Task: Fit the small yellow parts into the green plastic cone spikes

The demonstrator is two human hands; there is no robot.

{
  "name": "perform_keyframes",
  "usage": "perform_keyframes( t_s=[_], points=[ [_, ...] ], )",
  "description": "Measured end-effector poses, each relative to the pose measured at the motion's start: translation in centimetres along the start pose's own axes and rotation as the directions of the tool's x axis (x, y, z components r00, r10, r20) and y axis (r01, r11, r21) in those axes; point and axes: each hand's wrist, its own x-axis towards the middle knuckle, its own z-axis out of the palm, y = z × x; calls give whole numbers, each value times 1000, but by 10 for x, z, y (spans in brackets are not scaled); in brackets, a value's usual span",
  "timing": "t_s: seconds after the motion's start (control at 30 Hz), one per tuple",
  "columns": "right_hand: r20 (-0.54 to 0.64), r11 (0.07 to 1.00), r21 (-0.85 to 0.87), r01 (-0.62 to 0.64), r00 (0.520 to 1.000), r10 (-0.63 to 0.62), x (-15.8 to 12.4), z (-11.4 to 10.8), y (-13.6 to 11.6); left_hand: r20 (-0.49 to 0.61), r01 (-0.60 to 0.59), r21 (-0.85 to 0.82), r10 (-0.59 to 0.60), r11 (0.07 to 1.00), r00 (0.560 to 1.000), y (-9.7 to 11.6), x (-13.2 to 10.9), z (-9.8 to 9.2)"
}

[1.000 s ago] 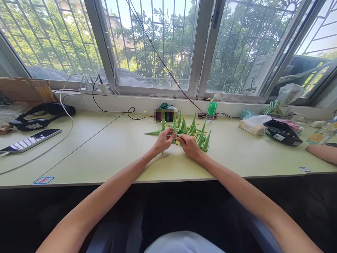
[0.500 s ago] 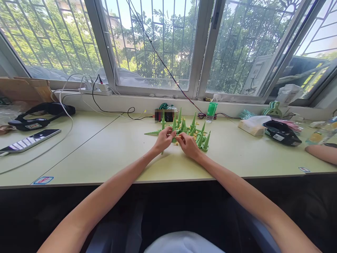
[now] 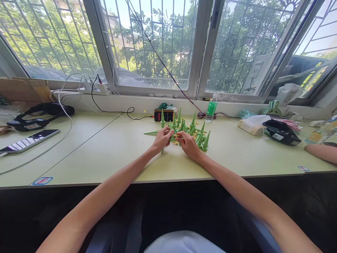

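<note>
A phone and a black headset lie far left on the pale table. Mid-table, the left hand is curled around a green spike, a slim plastic cone. Its thin tip pokes out below the fist, and its long axis runs toward the near edge. The right hand meets it, fingertips pinched on a small yellow piece too tiny to make out. Just behind stands a cluster of spikes with tips up, and one lying spike points left. Further right are a green bottle and a co-worker's arm.
</note>
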Motion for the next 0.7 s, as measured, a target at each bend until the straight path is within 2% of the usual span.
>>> perform_keyframes(
  t_s=[0.2, 0.37, 0.5, 0.7],
  points=[
    [34, 996, -78, 41, 999, -38, -1, -2, 3, 42, 12, -17, -11, 1000, 999, 1, -1, -2],
    [58, 988, -144, 58, 997, -51, -1, -4, 3, 79, -13, 39, 10, 999, 997, 2, -4, -1],
    [63, 974, -226, 26, 998, -12, -1, -4, 4, 133, -112, 137, 94, 984, 987, 2, -7, 1],
    [60, 957, -288, -17, 998, 36, -1, -2, 7, 149, -284, 288, 250, 915, 957, -2, -6, 2]
  ],
)
